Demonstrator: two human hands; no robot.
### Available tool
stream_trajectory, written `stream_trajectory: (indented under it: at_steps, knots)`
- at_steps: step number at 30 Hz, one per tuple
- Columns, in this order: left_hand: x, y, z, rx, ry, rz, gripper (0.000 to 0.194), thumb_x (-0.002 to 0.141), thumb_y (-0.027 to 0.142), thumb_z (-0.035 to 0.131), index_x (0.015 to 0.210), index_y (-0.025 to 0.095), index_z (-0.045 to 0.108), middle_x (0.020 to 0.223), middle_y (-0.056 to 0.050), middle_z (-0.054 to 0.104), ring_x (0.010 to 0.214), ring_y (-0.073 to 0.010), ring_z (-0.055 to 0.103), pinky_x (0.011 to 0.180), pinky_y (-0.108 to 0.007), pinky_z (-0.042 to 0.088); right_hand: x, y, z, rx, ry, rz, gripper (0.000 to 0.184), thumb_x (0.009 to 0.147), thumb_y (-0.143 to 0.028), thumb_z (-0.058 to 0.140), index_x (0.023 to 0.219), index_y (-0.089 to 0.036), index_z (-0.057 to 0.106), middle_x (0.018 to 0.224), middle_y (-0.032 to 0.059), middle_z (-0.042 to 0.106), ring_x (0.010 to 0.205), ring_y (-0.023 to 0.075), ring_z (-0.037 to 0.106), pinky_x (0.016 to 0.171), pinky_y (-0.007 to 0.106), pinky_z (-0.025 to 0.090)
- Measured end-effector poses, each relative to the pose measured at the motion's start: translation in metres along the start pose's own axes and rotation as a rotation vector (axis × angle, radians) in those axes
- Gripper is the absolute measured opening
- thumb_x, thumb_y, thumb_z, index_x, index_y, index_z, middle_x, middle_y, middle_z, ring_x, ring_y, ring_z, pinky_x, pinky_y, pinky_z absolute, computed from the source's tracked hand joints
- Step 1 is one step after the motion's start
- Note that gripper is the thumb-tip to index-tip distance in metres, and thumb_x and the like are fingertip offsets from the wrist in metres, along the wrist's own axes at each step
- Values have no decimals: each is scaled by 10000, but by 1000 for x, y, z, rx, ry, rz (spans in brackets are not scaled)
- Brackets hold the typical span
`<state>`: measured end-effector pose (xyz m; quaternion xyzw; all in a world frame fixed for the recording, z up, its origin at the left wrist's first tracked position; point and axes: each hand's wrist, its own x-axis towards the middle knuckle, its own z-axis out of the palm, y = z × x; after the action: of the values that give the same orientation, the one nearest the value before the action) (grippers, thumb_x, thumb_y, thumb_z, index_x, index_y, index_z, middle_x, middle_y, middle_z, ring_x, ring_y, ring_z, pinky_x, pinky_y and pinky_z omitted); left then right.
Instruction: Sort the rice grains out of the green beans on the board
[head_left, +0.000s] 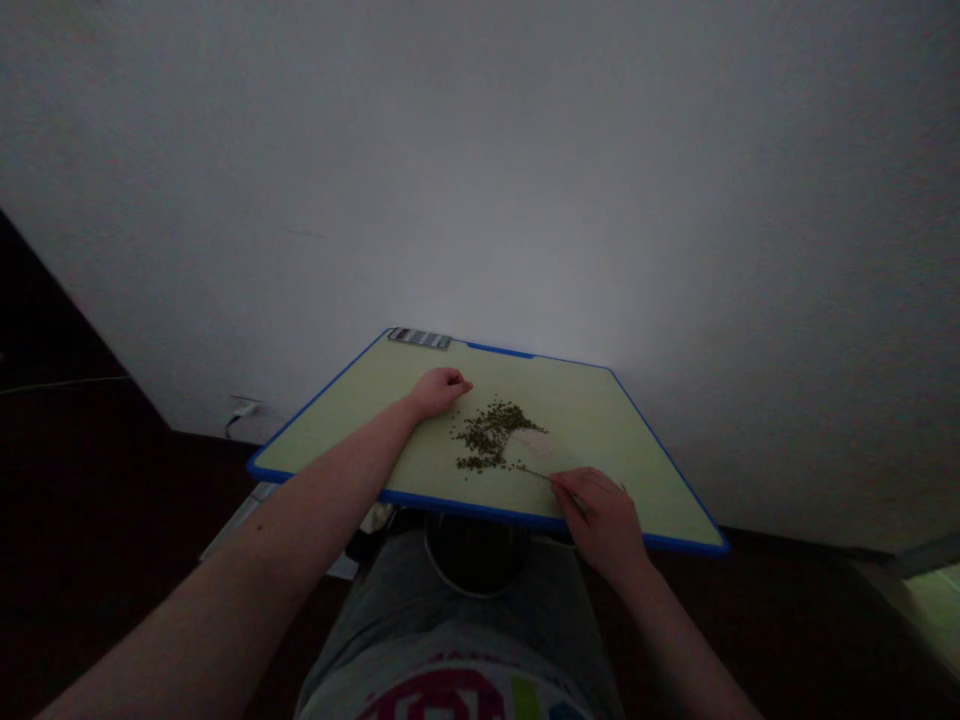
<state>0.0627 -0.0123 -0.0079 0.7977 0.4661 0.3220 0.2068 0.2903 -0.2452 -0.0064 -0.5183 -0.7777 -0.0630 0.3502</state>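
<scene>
The person's right hand [602, 512] is closed in a pinch, thumb against the fingertips, on a thin, straight, light-coloured stick [535, 473]. The stick lies low over the near part of a pale yellow-green rectangular tabletop with a blue rim [480, 508]. Its long axis runs mostly sideways; the free end points left and slightly away from the person, reaching the near right edge of a loose scatter of small dark green grains [491, 435]. Whether the tip touches a grain is too small to tell.

Just right of the dark grains, and partly bordered by them, is a thin patch of pale pinkish-white grains [531, 440]. The left hand [437, 393] is at the tabletop, left of the scatter and apart from it, fingers loosely curled with the thumb near them; whether it holds anything cannot be told.

At the far left corner is a flat grey rectangular panel [418, 339] with rows of dark and light blocks, any writing on it too small to read. The pale shirt [450, 690] bears magenta, yellow-green and blue print with letter-like shapes, cut off and not readable.
</scene>
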Motion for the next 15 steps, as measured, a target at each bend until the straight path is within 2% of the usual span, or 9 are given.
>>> stream_trajectory:
  at_steps: [4, 7, 11, 15]
  knots:
    - [0, 0, 1, -5, -5, -6, 343, 709, 477, 479, 625, 160, 580, 527, 16, 494, 541, -115, 428, 522, -251, 311, -5, 9, -12, -4, 74, 88, 177, 828, -257, 480, 879, -215, 645, 825, 49, 672, 779, 180, 610, 723, 329, 489]
    - [-1, 0, 1, -9, -4, 3, 349, 710, 484, 477, 624, 161, 579, 532, 16, 497, 544, -116, 433, 522, -251, 312, -8, 5, -15, 14, 84, 93, 165, 825, -250, 486, 872, -218, 641, 817, 47, 671, 772, 179, 609, 710, 326, 492]
    - [0, 1, 1, -12, -5, -7, 346, 709, 481, 479, 613, 162, 571, 537, 15, 501, 550, -116, 435, 532, -251, 318, -10, -12, -7, 5, 44, -45, 189, 824, -178, 473, 904, -221, 639, 836, 44, 676, 788, 171, 600, 772, 337, 478]
    - [0, 1, 2, -22, -8, -15, 343, 705, 481, 483, 612, 161, 565, 535, 21, 492, 541, -112, 434, 524, -249, 316, -9, -28, 10, -101, -13, -205, 243, 808, -131, 468, 972, -196, 635, 892, 56, 677, 812, 176, 588, 811, 345, 462]
